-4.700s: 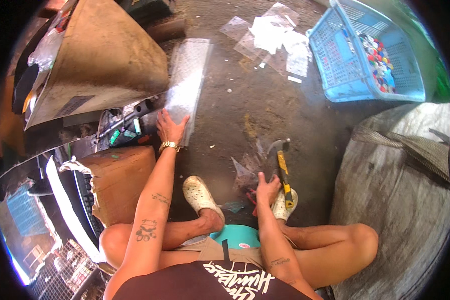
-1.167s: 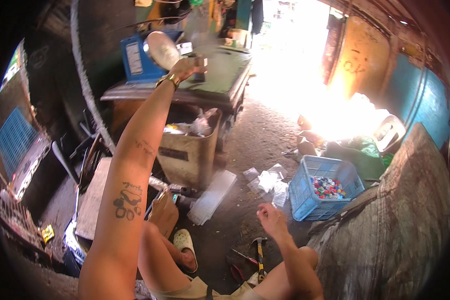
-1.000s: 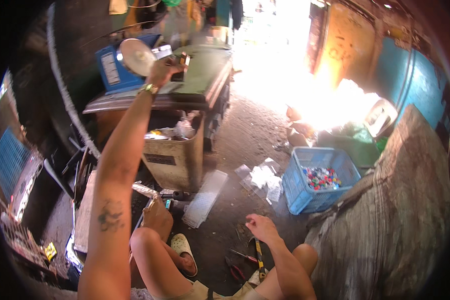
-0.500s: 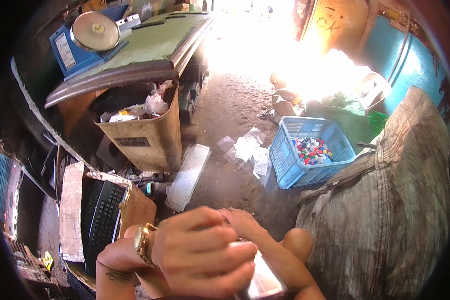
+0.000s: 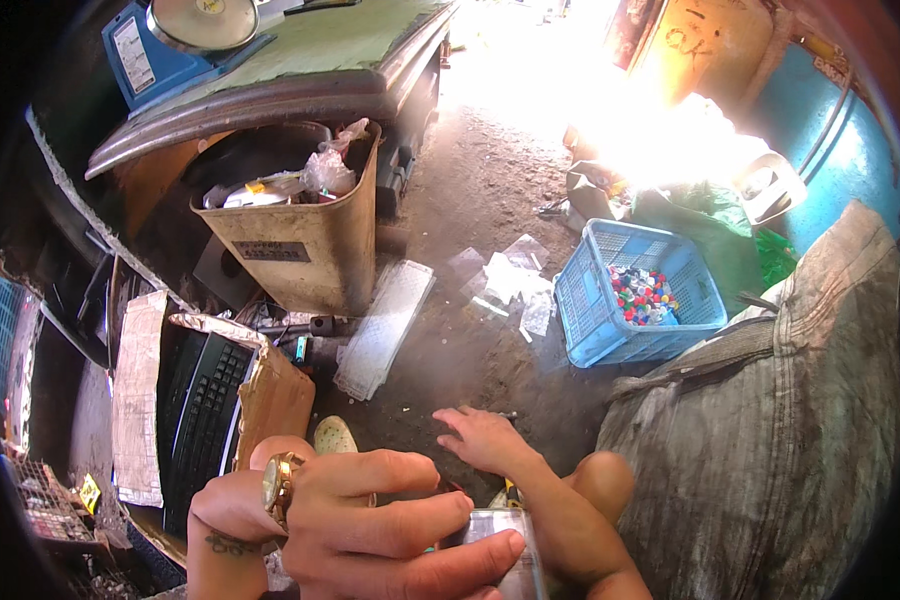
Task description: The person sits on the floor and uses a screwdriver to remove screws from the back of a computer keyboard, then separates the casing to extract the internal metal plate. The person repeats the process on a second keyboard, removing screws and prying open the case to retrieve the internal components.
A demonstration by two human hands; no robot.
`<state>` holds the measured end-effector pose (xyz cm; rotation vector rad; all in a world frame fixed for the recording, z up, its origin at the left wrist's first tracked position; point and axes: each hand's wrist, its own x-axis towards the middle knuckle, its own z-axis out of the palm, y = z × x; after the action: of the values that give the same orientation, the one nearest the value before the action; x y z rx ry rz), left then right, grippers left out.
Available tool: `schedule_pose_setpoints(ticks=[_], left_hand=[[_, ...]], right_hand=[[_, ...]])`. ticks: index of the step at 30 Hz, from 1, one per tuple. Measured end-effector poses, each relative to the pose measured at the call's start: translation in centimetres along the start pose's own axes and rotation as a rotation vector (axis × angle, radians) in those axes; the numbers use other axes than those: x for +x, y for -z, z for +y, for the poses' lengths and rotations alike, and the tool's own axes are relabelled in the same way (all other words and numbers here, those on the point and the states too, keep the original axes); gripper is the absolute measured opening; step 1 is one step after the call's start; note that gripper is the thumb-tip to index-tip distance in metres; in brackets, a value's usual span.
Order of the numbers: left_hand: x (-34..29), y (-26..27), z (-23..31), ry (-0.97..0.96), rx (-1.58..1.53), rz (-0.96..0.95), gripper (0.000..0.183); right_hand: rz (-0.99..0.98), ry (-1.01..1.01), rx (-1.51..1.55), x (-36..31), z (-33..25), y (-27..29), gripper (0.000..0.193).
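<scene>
In front of me, my left hand (image 5: 385, 515) has a gold watch on its wrist and grips a clear, flat, rectangular plastic case (image 5: 510, 525). Its fingers cover much of the case, and the lower part runs out of view. Further out, my right hand (image 5: 482, 440) hovers low over the dirt floor with fingers spread and nothing in them. Just below that wrist a yellow-and-black handle (image 5: 512, 493) peeks out, mostly hidden.
Ahead to the right stands a blue crate (image 5: 635, 340) of colourful bottle caps, beside a large grey sack (image 5: 760, 470). A tan bin (image 5: 310, 265) of scrap is at left, near a cardboard box (image 5: 280, 400) with a black keyboard (image 5: 210, 395). Clear plastic scraps (image 5: 515, 280) lie ahead.
My right hand has come out from behind the left and opened its fingers over the floor. My left hand still holds the case, now lower and slightly left. The view has shifted a little.
</scene>
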<state>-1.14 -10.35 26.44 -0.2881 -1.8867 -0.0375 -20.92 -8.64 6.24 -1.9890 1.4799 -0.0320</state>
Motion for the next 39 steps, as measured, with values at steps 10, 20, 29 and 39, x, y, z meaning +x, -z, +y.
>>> schedule_pose_setpoints(ticks=[10, 20, 29, 39], left_hand=[[0.3, 0.7, 0.5, -0.044, 0.1, 0.002, 0.028], [-0.8, 1.3, 0.7, 0.001, 0.089, -0.083, 0.033], [2.7, -3.0, 2.7, 0.431, 0.157, 0.297, 0.026], [-0.3, -0.2, 2.5, 0.199, 0.097, 0.003, 0.027]], right_hand=[[0.027, 0.023, 0.044, -0.6, -0.3, 0.9, 0.045], [0.026, 0.027, 0.016, -1.0, -0.4, 0.7, 0.046], [0.027, 0.035, 0.025, -1.1, -0.4, 0.5, 0.046], [0.019, 0.031, 0.021, -1.3, -0.5, 0.4, 0.044]])
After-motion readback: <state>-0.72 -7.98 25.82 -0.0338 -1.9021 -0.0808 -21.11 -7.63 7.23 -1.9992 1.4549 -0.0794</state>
